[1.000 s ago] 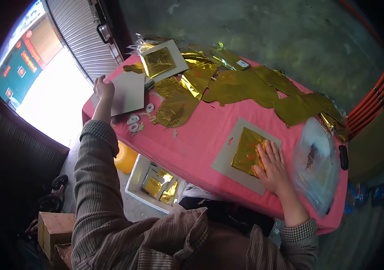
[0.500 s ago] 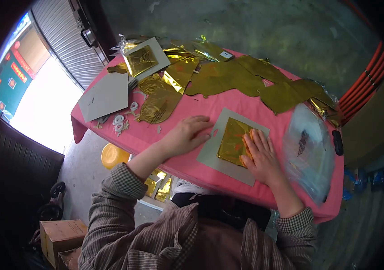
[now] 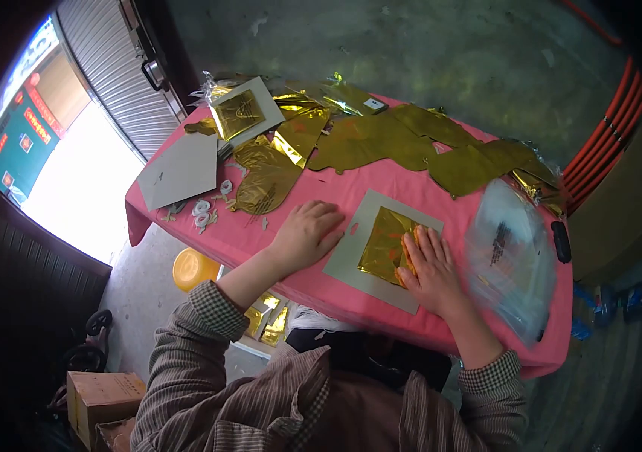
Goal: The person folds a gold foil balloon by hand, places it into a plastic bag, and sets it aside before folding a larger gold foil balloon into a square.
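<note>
My right hand (image 3: 435, 273) lies flat with spread fingers on the right edge of a folded gold foil piece (image 3: 378, 248). The shiny foil sits on a grey card (image 3: 345, 260) with a small slot near its left edge. Just left of that card, my left hand (image 3: 307, 235) rests on the pink cloth (image 3: 298, 282), its fingers loosely bent and holding nothing that I can see. To the right of my right hand lies a stack of clear plastic bags (image 3: 509, 260) with dark print.
Flat gold foil balloons (image 3: 373, 139) spread along the far side. Grey cards (image 3: 179, 172) and another foil-topped card (image 3: 249, 113) lie at left, near white ribbon rolls (image 3: 200, 213). A black object (image 3: 561, 241) sits at the right edge. A yellow bucket (image 3: 191, 269) stands below.
My left hand has drawn slightly away from the card and its fingers now rest lower and more bent. My right hand stays on the foil. The view has shifted a little.
</note>
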Tool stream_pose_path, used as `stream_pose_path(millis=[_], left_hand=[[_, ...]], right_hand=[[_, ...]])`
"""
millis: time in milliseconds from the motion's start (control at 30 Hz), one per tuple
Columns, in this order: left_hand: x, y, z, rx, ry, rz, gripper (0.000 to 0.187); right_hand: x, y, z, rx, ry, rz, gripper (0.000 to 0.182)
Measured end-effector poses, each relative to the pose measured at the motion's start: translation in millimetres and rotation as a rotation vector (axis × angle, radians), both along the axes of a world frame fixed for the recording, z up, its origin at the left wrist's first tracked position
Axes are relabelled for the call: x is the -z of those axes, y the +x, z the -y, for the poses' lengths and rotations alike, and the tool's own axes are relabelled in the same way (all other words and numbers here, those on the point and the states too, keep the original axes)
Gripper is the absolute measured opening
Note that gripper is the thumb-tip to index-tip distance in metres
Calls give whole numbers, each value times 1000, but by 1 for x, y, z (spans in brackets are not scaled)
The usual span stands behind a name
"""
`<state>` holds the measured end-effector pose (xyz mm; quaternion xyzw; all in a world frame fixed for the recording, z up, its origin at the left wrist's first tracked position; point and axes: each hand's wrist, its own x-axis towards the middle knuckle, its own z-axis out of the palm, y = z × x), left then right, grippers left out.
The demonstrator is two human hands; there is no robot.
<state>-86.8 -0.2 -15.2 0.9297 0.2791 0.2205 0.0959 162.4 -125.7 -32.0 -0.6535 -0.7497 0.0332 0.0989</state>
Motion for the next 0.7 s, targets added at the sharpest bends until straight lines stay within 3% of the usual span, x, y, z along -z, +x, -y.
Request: stream_pose_path(millis=[167,367,467,533,700], left_hand=[[-1,19,-11,-89,-44,-62,30],[-9,56,-28,-212,-325,-143,32],[-15,60,-35,-222,-524,-143,29],[-12,57,-43,-228,-903,76,23],[-11,42,-30,-201,-750,108,15]], right_hand=[[-1,-1,0,12,-24,2,62],[1,0,-1,16,-12,17,62],[0,0,1,14,-25,20,62],[0,-1,0,13,-27,3,62],[-3,-1,1,-19,-40,-10,62]])
